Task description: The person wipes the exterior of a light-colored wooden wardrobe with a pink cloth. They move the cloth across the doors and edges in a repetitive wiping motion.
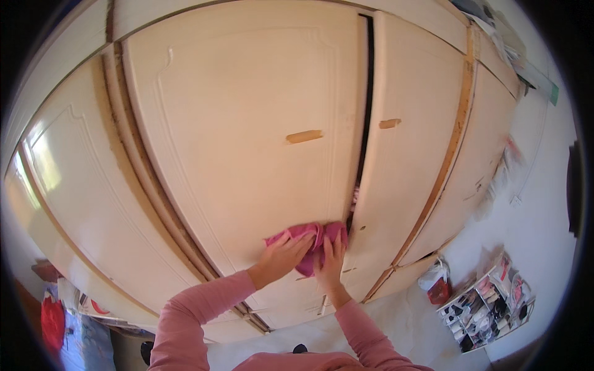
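Observation:
A crumpled pink cloth [306, 265] lies against the lower part of a cream wardrobe door [241, 102]. My left hand [284, 256] presses on the cloth's left part with the fingers spread over it. On its right part rests my right hand [331, 262], close to the door's right edge. Between this door and the narrower door [408, 83] to its right runs a dark gap, with some pinkish stuff showing low inside. Each of the two doors bears a tan worn patch, the larger patch [304, 136] being on the wide door.
A rack full of shoes [487, 306] stands at the lower right by the wall, beside a red and white plastic bag [437, 284]. Bags and papers [499, 35] lie on top of the wardrobe. At lower left are a red cloth [52, 320] and a blue patterned cover [86, 341].

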`<control>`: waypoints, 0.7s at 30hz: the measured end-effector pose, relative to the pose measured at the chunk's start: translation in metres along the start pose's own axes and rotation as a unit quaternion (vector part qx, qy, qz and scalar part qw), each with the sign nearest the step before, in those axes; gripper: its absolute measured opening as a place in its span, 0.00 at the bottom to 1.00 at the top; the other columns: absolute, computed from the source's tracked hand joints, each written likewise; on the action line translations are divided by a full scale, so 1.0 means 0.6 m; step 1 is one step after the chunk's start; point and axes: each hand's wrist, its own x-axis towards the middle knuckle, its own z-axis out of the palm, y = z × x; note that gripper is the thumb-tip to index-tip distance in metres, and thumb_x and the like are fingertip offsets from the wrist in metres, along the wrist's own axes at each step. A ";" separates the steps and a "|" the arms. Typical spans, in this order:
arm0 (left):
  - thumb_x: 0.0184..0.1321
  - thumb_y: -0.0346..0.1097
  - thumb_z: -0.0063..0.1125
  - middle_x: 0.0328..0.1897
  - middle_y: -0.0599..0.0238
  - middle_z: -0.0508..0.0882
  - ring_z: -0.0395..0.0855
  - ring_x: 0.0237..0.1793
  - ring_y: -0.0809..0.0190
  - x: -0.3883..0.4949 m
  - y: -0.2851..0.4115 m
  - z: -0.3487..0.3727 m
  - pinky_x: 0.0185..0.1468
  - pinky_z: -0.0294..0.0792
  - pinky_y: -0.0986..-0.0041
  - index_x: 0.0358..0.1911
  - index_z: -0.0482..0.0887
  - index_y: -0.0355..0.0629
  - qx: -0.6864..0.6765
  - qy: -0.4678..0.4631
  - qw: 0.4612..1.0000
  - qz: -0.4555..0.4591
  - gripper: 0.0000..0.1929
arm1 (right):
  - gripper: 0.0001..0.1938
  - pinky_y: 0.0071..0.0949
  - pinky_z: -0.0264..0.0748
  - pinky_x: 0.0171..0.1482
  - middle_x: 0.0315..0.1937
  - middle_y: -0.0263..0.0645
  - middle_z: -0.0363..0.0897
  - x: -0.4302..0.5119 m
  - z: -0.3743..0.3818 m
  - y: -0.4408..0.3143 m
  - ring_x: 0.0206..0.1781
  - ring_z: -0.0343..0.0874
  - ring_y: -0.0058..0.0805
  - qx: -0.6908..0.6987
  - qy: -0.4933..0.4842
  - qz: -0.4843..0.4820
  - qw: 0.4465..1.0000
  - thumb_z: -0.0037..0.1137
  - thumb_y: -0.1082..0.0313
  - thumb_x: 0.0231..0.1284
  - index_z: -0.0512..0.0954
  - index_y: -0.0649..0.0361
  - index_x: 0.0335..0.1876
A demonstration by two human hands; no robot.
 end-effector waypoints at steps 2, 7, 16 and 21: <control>0.66 0.41 0.52 0.77 0.56 0.74 0.71 0.75 0.58 0.018 -0.038 -0.028 0.70 0.65 0.52 0.67 0.80 0.40 -0.011 0.027 0.998 -0.047 0.26 | 0.27 0.62 0.53 0.78 0.78 0.67 0.56 0.077 -0.010 -0.019 0.79 0.57 0.70 -0.005 0.032 -0.042 0.999 0.57 0.68 0.67 0.72 0.63 0.71; 0.65 0.51 0.65 0.76 0.54 0.74 0.69 0.77 0.49 0.101 -0.197 -0.142 0.73 0.58 0.39 0.70 0.76 0.44 -0.007 0.191 0.960 -0.205 0.32 | 0.23 0.55 0.65 0.71 0.77 0.61 0.63 0.351 -0.066 -0.123 0.72 0.69 0.63 -0.028 0.136 -0.209 0.968 0.55 0.65 0.68 0.78 0.57 0.69; 0.66 0.49 0.61 0.77 0.42 0.69 0.61 0.80 0.40 0.099 -0.366 -0.270 0.80 0.46 0.39 0.70 0.72 0.29 0.116 0.305 0.916 -0.233 0.35 | 0.22 0.48 0.63 0.73 0.70 0.56 0.73 0.578 -0.061 -0.307 0.69 0.72 0.56 -0.006 0.280 -0.382 0.881 0.51 0.69 0.66 0.79 0.61 0.65; 0.68 0.49 0.59 0.73 0.45 0.73 0.67 0.76 0.42 0.050 -0.290 -0.211 0.77 0.55 0.43 0.69 0.74 0.36 0.046 0.238 0.934 -0.261 0.31 | 0.21 0.51 0.67 0.66 0.73 0.58 0.69 0.439 -0.025 -0.249 0.68 0.73 0.58 -0.005 0.184 -0.336 0.924 0.54 0.63 0.71 0.79 0.55 0.66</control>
